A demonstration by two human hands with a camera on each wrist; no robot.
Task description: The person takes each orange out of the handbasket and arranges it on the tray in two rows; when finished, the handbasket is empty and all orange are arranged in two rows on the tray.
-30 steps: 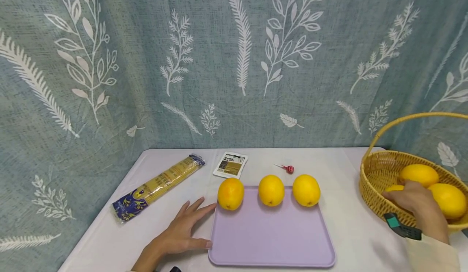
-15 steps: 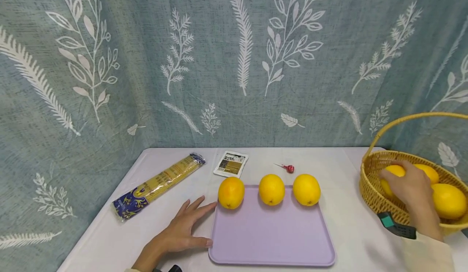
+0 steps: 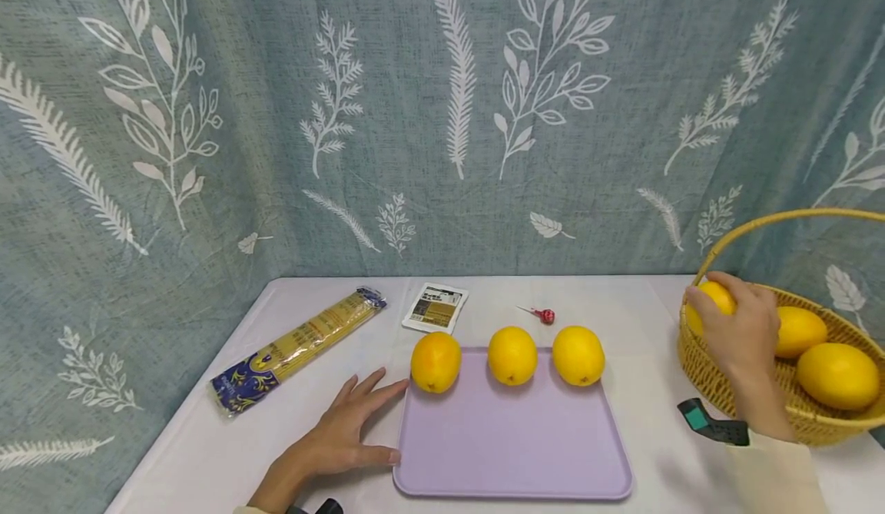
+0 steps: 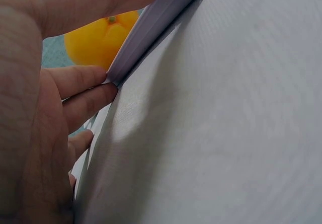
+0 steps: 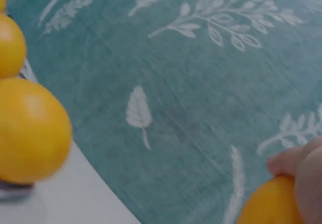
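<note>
Head view: right hand (image 3: 743,337) clamped on a fruit (image 3: 712,305) at the left rim of the basket (image 3: 712,379); two other fruits (image 3: 838,376) lie inside. Left hand (image 3: 339,437) spread, touching the left edge of the tray (image 3: 512,445); three fruits (image 3: 512,356) line its far edge. Left wrist view: fingertips (image 4: 111,91) meet the tray's edge. Right wrist view: gripped fruit at lower right, partly cropped.
</note>
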